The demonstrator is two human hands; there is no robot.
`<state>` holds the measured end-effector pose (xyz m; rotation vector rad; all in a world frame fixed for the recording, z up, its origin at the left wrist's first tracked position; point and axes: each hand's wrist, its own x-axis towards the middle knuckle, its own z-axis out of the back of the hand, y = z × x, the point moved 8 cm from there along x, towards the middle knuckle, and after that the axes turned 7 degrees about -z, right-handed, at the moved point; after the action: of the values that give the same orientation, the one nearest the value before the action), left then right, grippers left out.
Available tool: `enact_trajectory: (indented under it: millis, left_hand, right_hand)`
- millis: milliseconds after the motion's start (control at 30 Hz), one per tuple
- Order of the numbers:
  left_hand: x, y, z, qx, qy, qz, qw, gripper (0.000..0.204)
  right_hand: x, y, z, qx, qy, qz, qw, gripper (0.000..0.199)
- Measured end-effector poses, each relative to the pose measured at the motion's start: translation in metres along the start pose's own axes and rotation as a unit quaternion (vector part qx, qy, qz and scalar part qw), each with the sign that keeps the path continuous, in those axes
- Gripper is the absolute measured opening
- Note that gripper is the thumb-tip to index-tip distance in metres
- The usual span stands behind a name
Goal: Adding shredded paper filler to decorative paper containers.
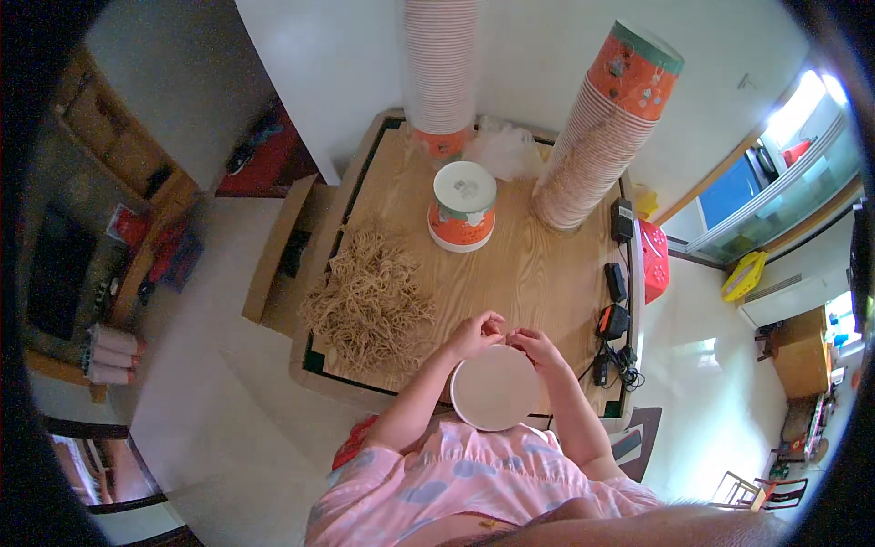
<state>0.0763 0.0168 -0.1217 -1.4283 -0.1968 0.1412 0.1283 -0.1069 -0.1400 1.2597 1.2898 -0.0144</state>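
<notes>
Against my front, at the near edge of the table, rests a pale round paper tub (495, 390); whether its open mouth or its base faces up I cannot tell. My left hand (478, 335) is at its far rim, fingers curled together. Close beside it my right hand (536, 348) is closed in a pinch, also at the far rim. Anything between the fingers is too small to make out. A tangled heap of tan paper-like twine (369, 301) lies left of my hands. Farther off, an orange and white paper tub (463, 219) stands upside down on the table.
Two tall stacks of nested tubs, one at the back (442, 82) and one leaning at the back right (597, 137), stand on the wooden table (492, 283). Crumpled clear plastic (503, 150) lies between them. Black adapters (615, 283) and cables (625, 366) line the right edge.
</notes>
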Motion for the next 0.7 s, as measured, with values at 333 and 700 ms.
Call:
enact_trajectory:
  millis: [333, 700]
  left_hand:
    - [-0.002, 0.013, -0.016, -0.084, 0.045, 0.104, 0.99, 0.013]
    - [-0.015, 0.006, -0.022, -0.093, 0.101, 0.175, 0.975, 0.018]
  right_hand:
    - [0.006, -0.008, 0.009, 0.14, -0.023, 0.031, 0.989, 0.01]
    - [0.005, -0.011, 0.015, 0.181, -0.066, 0.059, 0.979, 0.01]
